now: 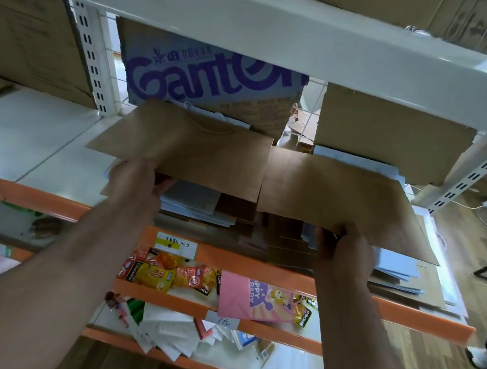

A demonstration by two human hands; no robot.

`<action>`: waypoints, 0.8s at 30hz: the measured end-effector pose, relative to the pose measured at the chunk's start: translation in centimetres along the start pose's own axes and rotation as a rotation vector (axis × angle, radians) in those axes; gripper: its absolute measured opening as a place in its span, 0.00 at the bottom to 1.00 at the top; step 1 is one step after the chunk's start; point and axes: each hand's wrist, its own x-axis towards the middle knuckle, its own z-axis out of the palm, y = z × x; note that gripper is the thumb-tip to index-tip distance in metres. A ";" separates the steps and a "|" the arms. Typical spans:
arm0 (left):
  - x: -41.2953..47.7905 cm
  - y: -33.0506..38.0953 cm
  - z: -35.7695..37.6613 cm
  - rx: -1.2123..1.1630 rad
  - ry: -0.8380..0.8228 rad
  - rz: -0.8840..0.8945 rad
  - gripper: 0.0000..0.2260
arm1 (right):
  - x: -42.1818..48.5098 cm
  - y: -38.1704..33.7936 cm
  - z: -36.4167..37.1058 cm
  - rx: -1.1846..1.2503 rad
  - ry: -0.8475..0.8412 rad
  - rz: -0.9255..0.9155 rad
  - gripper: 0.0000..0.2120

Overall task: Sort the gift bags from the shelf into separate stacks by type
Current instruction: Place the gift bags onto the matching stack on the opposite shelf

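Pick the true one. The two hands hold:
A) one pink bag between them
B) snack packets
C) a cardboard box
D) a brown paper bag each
D: the left hand grips the left brown bag by its near edge, and the right hand grips the right brown bag beside it.

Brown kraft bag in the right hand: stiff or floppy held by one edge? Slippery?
Probably fairly stiff: the brown kraft bag juts out flat though the right hand pinches only its near edge. Likely light, since one hand carries it. Its matte paper looks unlikely to slip.
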 end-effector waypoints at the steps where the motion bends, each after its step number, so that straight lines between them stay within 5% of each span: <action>1: -0.5 0.1 -0.5 -0.036 0.005 -0.015 0.16 | -0.6 0.0 0.0 -0.010 -0.007 0.011 0.04; 5: -2.0 0.5 -3.0 -0.134 0.012 -0.014 0.15 | -2.6 0.5 -0.8 -0.231 -0.078 -0.106 0.06; 12: -3.3 2.1 -9.8 -0.228 -0.044 0.137 0.08 | -6.1 2.1 0.4 -0.059 -0.184 -0.080 0.05; 14: -3.9 2.9 -10.8 -0.201 -0.023 0.167 0.09 | -8.2 2.9 2.3 0.109 -0.166 0.055 0.11; 17: -3.4 4.6 -13.2 -0.220 0.061 0.146 0.18 | -11.0 4.9 4.9 0.048 -0.193 0.129 0.10; 24: -1.7 9.9 -21.4 -0.259 0.054 0.174 0.15 | -17.8 11.4 11.2 -0.040 -0.288 0.220 0.14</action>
